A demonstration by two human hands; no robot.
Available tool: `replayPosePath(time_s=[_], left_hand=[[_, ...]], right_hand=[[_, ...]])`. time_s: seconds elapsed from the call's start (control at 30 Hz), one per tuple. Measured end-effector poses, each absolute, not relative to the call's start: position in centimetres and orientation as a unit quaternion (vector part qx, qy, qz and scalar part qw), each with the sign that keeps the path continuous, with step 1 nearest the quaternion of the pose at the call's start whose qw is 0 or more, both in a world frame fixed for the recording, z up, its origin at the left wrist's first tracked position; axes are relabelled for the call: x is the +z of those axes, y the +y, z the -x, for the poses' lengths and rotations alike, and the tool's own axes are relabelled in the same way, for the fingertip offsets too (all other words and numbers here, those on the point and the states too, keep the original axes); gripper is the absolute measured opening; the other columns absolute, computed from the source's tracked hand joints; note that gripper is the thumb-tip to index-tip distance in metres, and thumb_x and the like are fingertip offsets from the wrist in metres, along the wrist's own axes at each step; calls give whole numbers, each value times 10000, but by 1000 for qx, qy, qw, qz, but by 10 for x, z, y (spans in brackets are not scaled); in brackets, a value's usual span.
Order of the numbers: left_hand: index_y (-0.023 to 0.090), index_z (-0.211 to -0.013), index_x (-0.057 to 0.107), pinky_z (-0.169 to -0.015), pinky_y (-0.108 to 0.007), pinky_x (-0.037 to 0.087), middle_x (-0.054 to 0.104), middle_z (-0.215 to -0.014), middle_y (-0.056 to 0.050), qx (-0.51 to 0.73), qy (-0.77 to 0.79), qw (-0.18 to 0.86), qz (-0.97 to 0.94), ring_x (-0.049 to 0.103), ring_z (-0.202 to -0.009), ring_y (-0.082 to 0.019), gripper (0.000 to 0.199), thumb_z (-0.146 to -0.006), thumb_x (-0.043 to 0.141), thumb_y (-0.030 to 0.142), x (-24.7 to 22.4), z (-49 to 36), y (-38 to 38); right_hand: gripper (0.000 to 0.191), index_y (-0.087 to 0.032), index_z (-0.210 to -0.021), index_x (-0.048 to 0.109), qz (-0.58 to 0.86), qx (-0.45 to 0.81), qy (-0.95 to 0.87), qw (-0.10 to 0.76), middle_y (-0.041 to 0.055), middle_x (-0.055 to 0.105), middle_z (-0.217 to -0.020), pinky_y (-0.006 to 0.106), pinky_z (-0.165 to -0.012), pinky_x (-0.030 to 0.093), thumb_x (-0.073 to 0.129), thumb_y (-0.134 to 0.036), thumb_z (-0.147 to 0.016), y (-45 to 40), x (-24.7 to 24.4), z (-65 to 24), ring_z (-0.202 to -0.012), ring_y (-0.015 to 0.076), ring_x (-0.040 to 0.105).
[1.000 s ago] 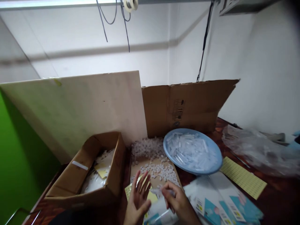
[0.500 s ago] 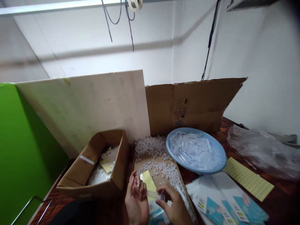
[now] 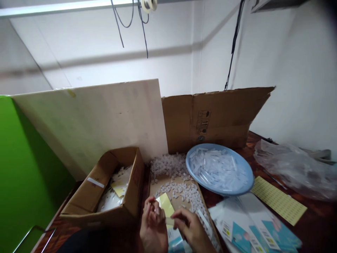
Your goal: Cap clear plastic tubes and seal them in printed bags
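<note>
A small translucent plastic tube (image 3: 170,221) spans the gap between my hands, low in the middle of the view. My left hand (image 3: 153,226), palm up with curled fingers, grips its left end. The fingers of my right hand (image 3: 191,228) close round the other end and hide it. Beneath them lie a yellow sheet (image 3: 165,205) and a white and teal printed packet (image 3: 176,240). Just beyond, many small white plastic pieces (image 3: 184,191) are spread over a cardboard tray (image 3: 172,194).
A blue basin (image 3: 246,188) full of translucent pieces stands right of the tray. An open cardboard box (image 3: 131,207) is at left. Teal-printed packets (image 3: 252,225), a yellow label sheet (image 3: 280,200) and a clear plastic bag (image 3: 295,168) lie at right. Cardboard panels (image 3: 223,117) stand behind.
My right fingers have moved left along the tube, nearer my left hand, and less of it shows now. The view has shifted slightly.
</note>
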State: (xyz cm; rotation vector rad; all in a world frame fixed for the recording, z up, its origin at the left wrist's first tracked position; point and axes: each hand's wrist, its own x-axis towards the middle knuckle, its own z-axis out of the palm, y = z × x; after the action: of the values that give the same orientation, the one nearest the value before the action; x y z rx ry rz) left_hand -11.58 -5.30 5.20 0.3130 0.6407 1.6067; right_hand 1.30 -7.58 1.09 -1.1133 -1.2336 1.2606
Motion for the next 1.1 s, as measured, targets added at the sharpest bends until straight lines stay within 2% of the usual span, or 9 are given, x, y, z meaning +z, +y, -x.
replayPosePath(time_s=[0.13, 0.3, 0.43, 0.5, 0.6, 0.77, 0.9, 1.0, 1.1], left_hand=[[204, -923, 703, -397, -159, 226, 402, -483, 77, 638, 282, 662, -274, 300, -372, -33, 325, -793, 770, 493, 43, 120, -60], [163, -779, 689, -445, -217, 228, 440, -431, 50, 421, 274, 696, -513, 318, -364, -65, 466, -818, 708, 627, 45, 126, -54], [186, -887, 710, -674, -282, 412, 689, -805, -70, 335, 401, 553, -649, 600, -726, -197, 342, -936, 592, 504, 36, 131, -36], [210, -931, 718, -823, -330, 411, 701, -965, -85, 288, 474, 447, -702, 606, -927, -260, 180, -867, 673, 373, 17, 133, -32], [227, -870, 728, -869, -378, 366, 697, -973, -80, 184, 547, 379, -724, 562, -949, -304, 221, -656, 759, 177, -17, 132, -33], [215, -749, 666, -799, -351, 360, 640, -816, -58, 171, 538, 408, -717, 535, -887, -285, 79, -714, 735, 230, -27, 134, -38], [198, -838, 582, -688, -268, 353, 557, -786, -7, 250, 422, 558, -670, 493, -756, -184, 327, -859, 667, 513, -5, 149, -36], [201, -867, 518, -562, -223, 248, 459, -677, 49, 293, 389, 634, -601, 381, -619, -121, 481, -822, 685, 650, 4, 156, -38], [196, -873, 518, -524, -214, 184, 441, -627, 67, 306, 395, 647, -576, 330, -564, -96, 516, -791, 724, 662, 5, 156, -40]], right_hand=[[637, -188, -787, 584, 372, 731, -366, 441, -105, 443, -475, 187, -350, 98, 714, -802, -673, -72, 3, -15, -319, 18, 170], [508, -167, -759, 646, 366, 787, -335, 367, -112, 399, -433, 183, -343, 88, 726, -669, -761, -71, -1, -41, -318, 19, 141], [441, -161, -849, 726, 530, 515, -431, 517, -33, 578, -564, 217, -461, 351, 766, -587, -742, -63, 9, -79, -453, 101, 458], [355, -168, -908, 769, 572, 377, -478, 550, 25, 672, -739, 268, -612, 453, 774, -493, -766, -62, 17, -96, -652, 177, 586], [270, -193, -942, 797, 581, 285, -531, 548, 60, 684, -839, 297, -663, 480, 727, -429, -829, -67, 29, -110, -747, 222, 616], [245, -219, -994, 810, 576, 233, -561, 547, 101, 683, -982, 313, -720, 528, 698, -404, -880, -76, 33, -114, -830, 241, 646], [370, -194, -1112, 752, 571, 296, -481, 595, 147, 691, -1161, 356, -833, 559, 721, -471, -869, -77, 23, -125, -1091, 314, 653], [515, -193, -1208, 622, 515, 410, -384, 648, 128, 749, -1028, 359, -766, 581, 780, -498, -825, -76, 12, -122, -886, 274, 718], [461, -229, -1105, 596, 463, 457, -361, 668, 66, 761, -870, 315, -685, 570, 824, -478, -791, -77, 6, -102, -730, 229, 710]])
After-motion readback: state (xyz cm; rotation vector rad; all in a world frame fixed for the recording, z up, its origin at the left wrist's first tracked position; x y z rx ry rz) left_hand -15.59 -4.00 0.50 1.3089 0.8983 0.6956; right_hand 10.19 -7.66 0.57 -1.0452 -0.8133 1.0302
